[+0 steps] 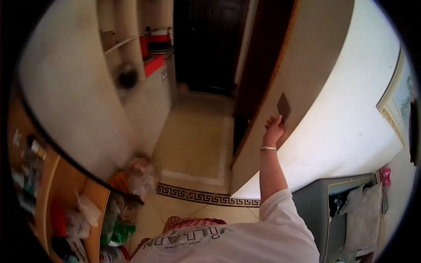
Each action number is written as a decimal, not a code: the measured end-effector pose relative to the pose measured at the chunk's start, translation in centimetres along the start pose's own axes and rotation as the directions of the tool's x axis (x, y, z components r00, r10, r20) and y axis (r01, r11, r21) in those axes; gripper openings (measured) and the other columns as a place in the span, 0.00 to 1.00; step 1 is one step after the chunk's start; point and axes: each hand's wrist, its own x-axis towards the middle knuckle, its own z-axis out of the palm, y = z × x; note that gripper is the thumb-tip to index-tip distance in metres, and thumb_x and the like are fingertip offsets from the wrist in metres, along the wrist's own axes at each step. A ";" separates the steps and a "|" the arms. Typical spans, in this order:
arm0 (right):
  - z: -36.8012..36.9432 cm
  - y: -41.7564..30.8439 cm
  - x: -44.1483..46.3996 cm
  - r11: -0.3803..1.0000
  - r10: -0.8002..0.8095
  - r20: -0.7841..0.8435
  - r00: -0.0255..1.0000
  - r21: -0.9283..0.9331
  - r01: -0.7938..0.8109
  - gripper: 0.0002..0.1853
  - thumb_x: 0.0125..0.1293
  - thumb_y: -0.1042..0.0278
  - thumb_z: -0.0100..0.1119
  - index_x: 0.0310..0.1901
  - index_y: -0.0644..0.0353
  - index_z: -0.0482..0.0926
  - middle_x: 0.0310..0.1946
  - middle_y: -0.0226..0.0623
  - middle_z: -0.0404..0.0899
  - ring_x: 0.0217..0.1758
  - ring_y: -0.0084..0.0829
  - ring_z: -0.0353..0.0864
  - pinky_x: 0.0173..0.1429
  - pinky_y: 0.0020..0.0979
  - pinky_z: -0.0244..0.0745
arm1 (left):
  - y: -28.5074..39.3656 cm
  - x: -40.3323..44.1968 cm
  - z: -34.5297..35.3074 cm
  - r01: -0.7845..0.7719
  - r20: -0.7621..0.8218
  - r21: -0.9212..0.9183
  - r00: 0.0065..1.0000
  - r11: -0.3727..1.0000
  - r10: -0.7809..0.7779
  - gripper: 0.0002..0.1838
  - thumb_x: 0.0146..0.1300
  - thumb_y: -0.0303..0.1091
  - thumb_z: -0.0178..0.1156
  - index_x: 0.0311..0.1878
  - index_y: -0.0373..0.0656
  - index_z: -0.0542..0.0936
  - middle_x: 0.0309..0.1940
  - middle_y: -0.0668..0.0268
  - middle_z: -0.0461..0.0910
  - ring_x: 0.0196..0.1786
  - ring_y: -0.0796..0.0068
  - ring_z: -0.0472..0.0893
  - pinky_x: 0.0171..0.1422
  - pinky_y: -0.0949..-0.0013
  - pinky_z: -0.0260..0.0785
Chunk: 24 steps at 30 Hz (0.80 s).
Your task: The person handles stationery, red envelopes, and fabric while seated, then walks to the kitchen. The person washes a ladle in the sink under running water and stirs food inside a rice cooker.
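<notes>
Shirt (274, 239) below the right hand (275, 128), fingers slightly apart; switch (284, 106) at their tips; light, square touch seems best.

Head-worn view — facing forward and down
From above the wearer's white shirt (258, 243), close at the bottom edge, the wide round-edged view takes in the floor (193, 140) mid-frame — and, farther off, the dark door (206, 44) at top.
</notes>
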 end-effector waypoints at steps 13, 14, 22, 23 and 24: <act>4.0 4.2 2.0 0.919 -0.374 -0.384 0.844 -0.273 0.283 0.18 0.70 0.56 0.48 0.29 0.62 0.75 0.15 0.26 0.66 0.16 0.16 0.61 0.18 0.18 0.53 | 12.7 25.0 -34.7 -0.067 0.026 0.159 0.998 0.985 0.064 0.16 0.55 0.41 0.55 0.43 0.45 0.81 0.37 0.62 0.82 0.39 0.68 0.81 0.43 0.66 0.74; 3.7 5.9 2.4 0.906 -0.341 -0.318 0.885 -0.360 0.220 0.19 0.70 0.56 0.47 0.28 0.62 0.75 0.14 0.25 0.65 0.15 0.15 0.60 0.18 0.19 0.53 | 14.9 26.8 -37.1 -0.098 0.049 0.222 0.995 0.970 0.089 0.16 0.54 0.41 0.56 0.44 0.46 0.81 0.37 0.62 0.82 0.39 0.69 0.81 0.43 0.66 0.74; 3.1 22.9 4.3 0.734 0.297 -0.183 0.937 -0.584 -0.347 0.21 0.69 0.58 0.48 0.19 0.59 0.71 0.12 0.27 0.68 0.14 0.18 0.65 0.18 0.23 0.59 | 43.6 43.5 -49.1 -0.333 -0.177 -0.044 0.931 0.942 0.320 0.12 0.55 0.37 0.58 0.36 0.39 0.81 0.24 0.64 0.81 0.27 0.74 0.80 0.31 0.70 0.72; 3.0 24.8 5.1 0.706 0.362 -0.167 0.917 -0.593 -0.387 0.21 0.69 0.58 0.48 0.19 0.59 0.71 0.12 0.28 0.69 0.14 0.18 0.66 0.18 0.23 0.59 | 45.4 45.5 -48.4 -0.330 -0.164 -0.042 0.933 0.943 0.320 0.12 0.55 0.37 0.58 0.36 0.39 0.81 0.24 0.64 0.81 0.27 0.74 0.80 0.31 0.70 0.72; 2.9 26.5 6.0 0.689 0.342 -0.092 0.935 -0.653 -0.315 0.21 0.68 0.57 0.48 0.19 0.60 0.72 0.12 0.28 0.69 0.15 0.18 0.66 0.19 0.23 0.59 | 48.7 47.3 -48.0 -0.354 -0.142 -0.192 0.933 0.915 0.331 0.11 0.56 0.36 0.58 0.37 0.39 0.81 0.24 0.64 0.81 0.27 0.75 0.80 0.28 0.72 0.71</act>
